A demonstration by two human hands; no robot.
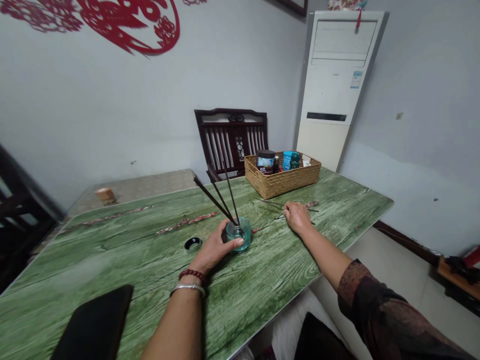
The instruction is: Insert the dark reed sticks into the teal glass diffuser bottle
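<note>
A teal glass reed diffuser bottle [245, 239] stands upright on the green wood-patterned desk [262, 290], several dark reeds [214, 198] slanting up from its neck. The left hand [213, 247] grasps the bottle, its thumb across the front and its other fingers around the far side. Just left of that hand lies a black ring-shaped collar [192, 244]. To the right, the right hand [297, 216] is lowered over loose thin sticks [270, 202] on the desk; whether its fingers pinch any, I cannot tell. Behind the sticks sits a wicker basket [285, 186] holding jars and bottles. A dark flat object [93, 325] lies at the near left; beyond the desk stand a wooden chair [234, 125] and a white floor-standing air conditioner [333, 90].
</note>
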